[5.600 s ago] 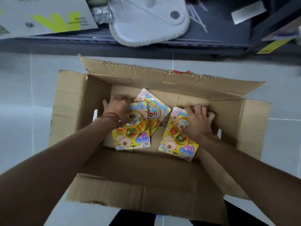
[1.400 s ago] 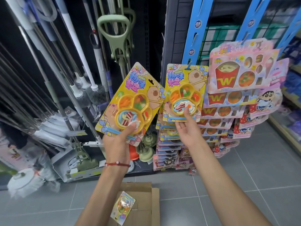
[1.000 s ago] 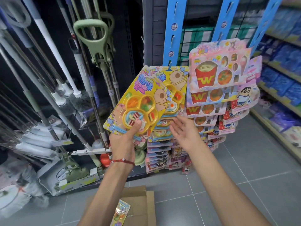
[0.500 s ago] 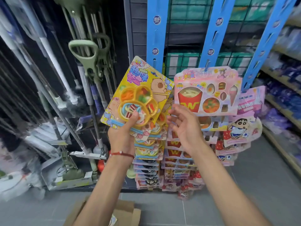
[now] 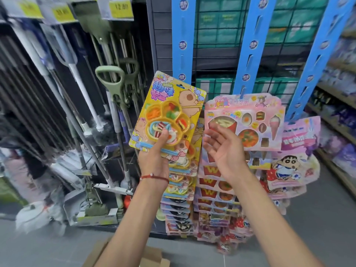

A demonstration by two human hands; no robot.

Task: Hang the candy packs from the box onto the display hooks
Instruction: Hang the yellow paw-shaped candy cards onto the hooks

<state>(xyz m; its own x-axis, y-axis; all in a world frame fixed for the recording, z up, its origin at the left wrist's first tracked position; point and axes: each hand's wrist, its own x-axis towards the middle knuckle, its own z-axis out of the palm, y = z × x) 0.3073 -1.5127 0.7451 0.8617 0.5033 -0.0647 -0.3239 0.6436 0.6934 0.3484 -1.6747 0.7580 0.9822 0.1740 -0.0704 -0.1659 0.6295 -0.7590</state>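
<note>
While gripping one yellow candy pack up at the rack, progress: partway, by judgement; pack raised, not yet on a hook.
done: column of matching yellow packs hanging under the left blue strip, lower centre of frame; pink packs hanging on the next strip to the right.
left to do: hang the held pack; probably more to fetch from the box, only a cardboard corner visible at bottom edge, contents out of sight.
pack location: centre of frame, in front of the left blue strip's lower end, overlapping the top of the yellow column, just left of the pink packs.
pack axis: long axis near upright, top tipped toward the right of frame.
pack facing: printed face toward camera; hang-hole end up, aimed at the strip; bottom end down in the grip.
left hand: thumb pressed on the pack's front near its lower end, fingers behind the card, hidden; holding the pack.
right hand: holding nothing, fingers loose and spread, palm turned toward left of frame; in front of the front pink pack's lower left corner; contact with it not resolvable.
hooks: too small to resolve; bare slots on the strip above the pack.
next, by judgement: raise pack, line hole up with a free hook above the yellow column.
background: mops at left of frame, blurred.
</note>
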